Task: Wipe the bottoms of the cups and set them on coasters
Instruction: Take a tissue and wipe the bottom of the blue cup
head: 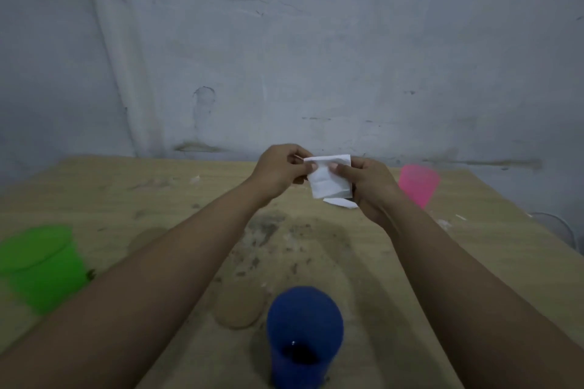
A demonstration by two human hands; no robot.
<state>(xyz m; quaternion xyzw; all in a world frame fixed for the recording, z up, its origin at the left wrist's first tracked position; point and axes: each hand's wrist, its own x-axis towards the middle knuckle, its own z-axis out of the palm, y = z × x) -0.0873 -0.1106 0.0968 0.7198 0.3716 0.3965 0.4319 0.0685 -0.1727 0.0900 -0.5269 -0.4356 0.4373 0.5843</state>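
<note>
Over the far half of the table [94,186], both hands are up off the surface holding one folded white tissue [331,178] between them.

Left hand [279,169] pinches the tissue's top left corner with thumb and fingers, right hand [368,181] pinches its right edge, so the sheet hangs stretched between them. As for the cups: blue cup [304,333] stands nearest the camera in the middle, green cup [41,265] is off at the left edge, pink cup [417,183] sits at the far right just behind the right hand, all kinda blurry. One round tan coaster [240,306] lies flat just left of the blue cup, partly under the left forearm; another coaster [148,238] shows faintly further left, near the green cup. Tabletop is pretty grimy in the middle, and a scuffed grey wall [316,41] is behind it.
</note>
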